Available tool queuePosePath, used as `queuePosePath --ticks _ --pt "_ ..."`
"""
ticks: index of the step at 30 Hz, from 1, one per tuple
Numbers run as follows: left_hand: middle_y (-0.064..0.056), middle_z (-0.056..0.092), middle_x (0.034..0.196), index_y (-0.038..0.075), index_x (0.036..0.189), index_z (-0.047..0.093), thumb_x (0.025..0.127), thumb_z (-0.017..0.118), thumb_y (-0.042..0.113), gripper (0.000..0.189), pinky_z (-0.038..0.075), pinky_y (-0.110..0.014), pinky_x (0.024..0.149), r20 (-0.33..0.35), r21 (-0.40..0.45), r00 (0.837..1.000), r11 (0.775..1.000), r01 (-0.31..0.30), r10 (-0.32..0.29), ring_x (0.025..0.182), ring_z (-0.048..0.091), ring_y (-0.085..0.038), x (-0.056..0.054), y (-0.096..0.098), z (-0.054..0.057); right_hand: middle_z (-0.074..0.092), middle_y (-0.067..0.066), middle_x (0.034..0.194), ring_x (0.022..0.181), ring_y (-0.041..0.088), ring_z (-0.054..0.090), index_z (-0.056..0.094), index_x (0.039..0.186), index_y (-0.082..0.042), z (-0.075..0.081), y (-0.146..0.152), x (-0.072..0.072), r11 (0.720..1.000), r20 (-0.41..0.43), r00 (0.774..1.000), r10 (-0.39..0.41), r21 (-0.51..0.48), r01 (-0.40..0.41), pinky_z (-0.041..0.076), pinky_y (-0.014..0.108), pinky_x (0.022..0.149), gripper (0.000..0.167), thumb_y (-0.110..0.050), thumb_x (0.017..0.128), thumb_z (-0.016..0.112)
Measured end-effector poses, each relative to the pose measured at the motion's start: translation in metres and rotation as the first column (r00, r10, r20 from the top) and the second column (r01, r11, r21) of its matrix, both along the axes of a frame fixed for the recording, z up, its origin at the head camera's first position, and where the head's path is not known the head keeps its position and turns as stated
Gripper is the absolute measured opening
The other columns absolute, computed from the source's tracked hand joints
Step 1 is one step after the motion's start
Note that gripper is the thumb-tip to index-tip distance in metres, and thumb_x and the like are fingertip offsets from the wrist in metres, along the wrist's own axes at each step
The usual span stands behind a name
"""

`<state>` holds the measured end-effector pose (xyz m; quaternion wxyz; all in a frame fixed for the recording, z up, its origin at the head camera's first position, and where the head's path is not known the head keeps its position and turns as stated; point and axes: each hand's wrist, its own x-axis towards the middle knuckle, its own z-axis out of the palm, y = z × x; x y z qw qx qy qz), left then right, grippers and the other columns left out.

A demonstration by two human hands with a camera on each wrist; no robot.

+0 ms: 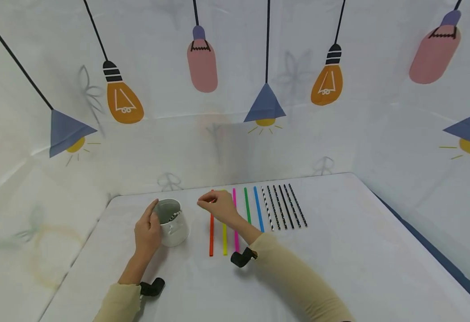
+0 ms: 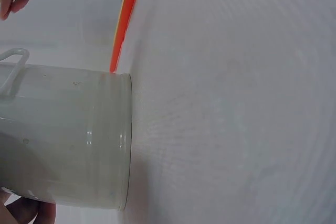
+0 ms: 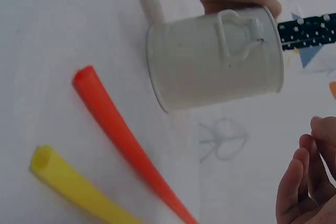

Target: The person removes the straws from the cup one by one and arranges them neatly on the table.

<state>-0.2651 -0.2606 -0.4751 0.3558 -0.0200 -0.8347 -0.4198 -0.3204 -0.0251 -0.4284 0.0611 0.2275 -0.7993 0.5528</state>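
- Steadying the mug lower left of centre, the left hand grips it.
- Right hand hovers mid-frame, loosely bent, apparently empty.
- Likely between straws; the next needs a fingertip pinch.

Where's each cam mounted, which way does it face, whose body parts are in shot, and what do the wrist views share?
Head: on the head, facing forward and down at the table; both sleeves, left hand, right hand show.
Left wrist: facing the white cup, picture turned sideways; parts of both hands at the left edge.
Right wrist: facing cup, red straw, yellow straw; right hand lower right, left hand at top.
Shared by wrist views: cup, red straw, both hands.
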Motion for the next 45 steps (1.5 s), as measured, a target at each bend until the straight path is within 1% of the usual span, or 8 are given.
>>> queuePosePath --ticks 8,23,28,31,35,39,42,45 --pt "-0.016 0.058 0.132 0.007 0.137 0.055 0.102 0.035 0.014 0.041 0.043 -0.054 0.093 -0.011 -0.001 1.000 1.000 -0.007 0.007 0.119 0.054 -0.035 0.001 0.000 0.001 0.069 -0.011 0.083 0.069 0.008 0.058 0.079 0.092 -0.013 0.005 -0.028 0.017 0.998 0.014 0.998 0.066 0.006 -0.066 0.051 0.022 0.058 0.010 -0.020 0.086 0.076" --pt "-0.018 0.058 0.132 0.008 0.138 0.055 0.102 0.034 0.016 0.042 0.045 -0.054 0.086 0.000 -0.010 1.000 1.000 -0.009 0.009 0.111 0.057 -0.035 0.001 0.000 0.000 0.069 -0.008 0.081 0.063 0.006 0.056 0.078 0.102 -0.011 -0.006 -0.047 0.027 0.990 -0.019 0.990 0.138 -0.020 -0.138 0.050 0.021 0.055 0.018 -0.012 0.085 0.077" --pt "-0.021 0.061 0.125 0.007 0.137 0.056 0.102 0.034 0.015 0.042 0.044 -0.047 0.076 -0.036 -0.022 0.999 1.000 -0.005 0.004 0.087 0.056 -0.031 -0.001 0.000 0.000 0.072 -0.006 0.086 0.072 0.001 0.059 0.078 0.099 -0.010 -0.006 -0.053 0.028 0.988 -0.076 0.986 0.148 -0.026 -0.150 0.050 0.019 0.059 0.015 -0.009 0.084 0.076" --pt "-0.024 0.065 0.105 0.008 0.136 0.057 0.102 0.034 0.015 0.042 0.041 -0.041 0.067 -0.046 -0.028 0.999 0.999 -0.015 0.014 0.069 0.049 -0.027 -0.001 0.001 -0.001 0.072 -0.007 0.086 0.075 -0.002 0.059 0.079 0.096 -0.011 -0.009 -0.055 0.029 0.989 -0.109 0.984 0.140 -0.021 -0.143 0.050 0.018 0.060 0.012 -0.010 0.084 0.077" --pt "-0.024 0.063 0.090 0.009 0.137 0.057 0.102 0.034 0.014 0.042 0.037 -0.038 0.063 -0.047 -0.035 0.999 0.999 -0.019 0.017 0.059 0.041 -0.025 0.000 0.002 -0.003 0.072 -0.007 0.085 0.077 -0.002 0.059 0.079 0.094 -0.011 -0.011 -0.055 0.031 0.990 -0.141 0.981 0.136 -0.019 -0.140 0.050 0.017 0.061 0.010 -0.011 0.084 0.077" --pt "-0.025 0.064 0.111 0.008 0.137 0.056 0.101 0.035 0.014 0.042 0.041 -0.044 0.069 -0.046 -0.034 0.999 0.999 -0.010 0.009 0.072 0.050 -0.030 -0.001 0.001 -0.002 0.072 -0.006 0.088 0.077 -0.001 0.060 0.078 0.095 -0.010 -0.002 -0.050 0.037 0.988 -0.142 0.979 0.149 -0.026 -0.154 0.050 0.017 0.061 0.011 -0.010 0.085 0.076" --pt "-0.023 0.060 0.125 0.007 0.138 0.055 0.101 0.034 0.014 0.043 0.042 -0.048 0.073 -0.032 -0.036 0.999 0.999 -0.009 0.008 0.083 0.053 -0.033 -0.001 0.000 0.000 0.072 -0.007 0.088 0.069 0.003 0.059 0.078 0.097 -0.011 0.010 -0.041 0.045 0.985 -0.106 0.981 0.163 -0.040 -0.168 0.049 0.019 0.056 0.012 -0.011 0.086 0.076" --pt "-0.022 0.058 0.128 0.007 0.138 0.055 0.101 0.033 0.013 0.043 0.043 -0.053 0.076 -0.008 -0.033 1.000 0.999 -0.010 0.010 0.091 0.057 -0.036 0.000 0.000 0.000 0.071 -0.009 0.090 0.060 0.007 0.056 0.078 0.099 -0.012 0.021 -0.029 0.053 0.982 -0.072 0.982 0.175 -0.062 -0.180 0.046 0.020 0.051 0.013 -0.011 0.086 0.075"
